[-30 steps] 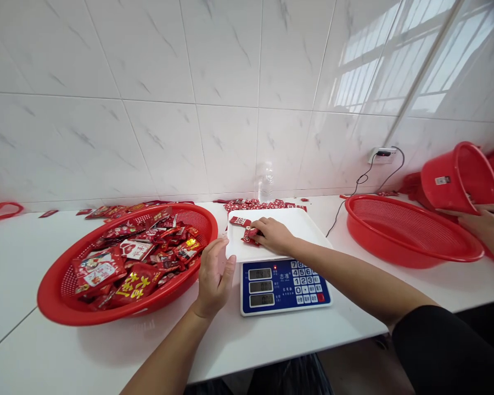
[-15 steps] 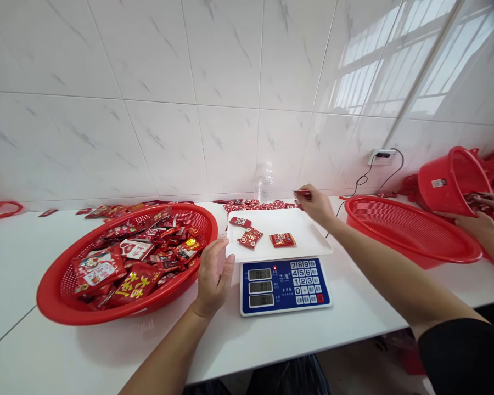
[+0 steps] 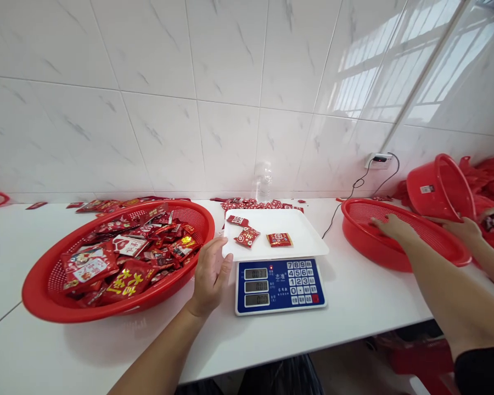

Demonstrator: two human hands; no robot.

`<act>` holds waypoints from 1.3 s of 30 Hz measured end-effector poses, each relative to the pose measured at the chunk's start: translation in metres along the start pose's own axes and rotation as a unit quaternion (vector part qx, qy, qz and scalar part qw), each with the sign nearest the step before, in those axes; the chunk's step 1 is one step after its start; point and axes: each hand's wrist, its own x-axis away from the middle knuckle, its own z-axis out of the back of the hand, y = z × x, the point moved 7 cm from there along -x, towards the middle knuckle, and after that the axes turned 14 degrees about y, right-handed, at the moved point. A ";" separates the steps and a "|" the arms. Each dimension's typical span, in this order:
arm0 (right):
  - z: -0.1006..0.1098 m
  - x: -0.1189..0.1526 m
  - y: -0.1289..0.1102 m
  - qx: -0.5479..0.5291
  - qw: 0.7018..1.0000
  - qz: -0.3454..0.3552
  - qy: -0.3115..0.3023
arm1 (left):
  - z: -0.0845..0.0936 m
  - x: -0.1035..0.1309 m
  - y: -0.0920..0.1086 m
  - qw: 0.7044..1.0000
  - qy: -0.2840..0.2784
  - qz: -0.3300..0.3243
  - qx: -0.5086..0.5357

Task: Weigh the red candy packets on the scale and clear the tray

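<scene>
My left hand (image 3: 209,271) is open beside the left edge of the white weighing tray (image 3: 300,230), thumb apart from the fingers. On that tray lie a small red packet (image 3: 237,220), a patterned red packet (image 3: 247,236) and a third red packet (image 3: 279,240). The tray sits on a blue digital scale (image 3: 280,286) with lit displays. Reaching over the right-hand red basket (image 3: 360,247), my right hand (image 3: 395,227) has its fingers apart, with no packet visible in them. The left red basket (image 3: 37,293) is heaped with red printed packets (image 3: 132,277).
Behind the scale stands a clear bottle (image 3: 264,184) among small packets (image 3: 251,204) along the wall. A black cable (image 3: 336,211) runs to a socket (image 3: 379,161). At far right, another person's hands (image 3: 463,230) are near a tilted red basin (image 3: 422,189).
My right hand has moved right from above the tray to the right-hand basket; the packet it held is no longer visible in it. The left hand stays put. The other person's basin has shifted.
</scene>
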 end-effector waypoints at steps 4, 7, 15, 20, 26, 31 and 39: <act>-0.014 0.017 -0.059 -0.043 0.995 0.057 -0.074 | 0.000 0.001 -0.002 1.000 -0.006 0.007 -0.008; -0.012 0.058 -0.143 -0.120 0.971 0.163 -0.125 | 0.001 0.001 -0.003 1.000 -0.003 0.004 -0.006; 0.021 0.192 -0.310 -0.281 0.782 0.377 -0.409 | 0.004 0.001 -0.007 1.000 0.003 -0.003 -0.008; 0.018 0.192 -0.351 -0.275 0.772 0.398 -0.412 | 0.003 0.003 -0.010 1.000 -0.008 0.007 -0.011; 0.010 0.192 -0.375 -0.285 0.756 0.430 -0.402 | 0.004 0.003 -0.010 1.000 -0.015 0.009 0.005; 0.016 0.190 -0.378 -0.352 0.761 0.446 -0.314 | 0.004 0.001 -0.008 1.000 -0.017 0.005 0.005; 0.027 0.185 -0.358 -0.353 0.799 0.421 -0.243 | 0.003 0.002 -0.007 0.999 -0.016 0.021 0.026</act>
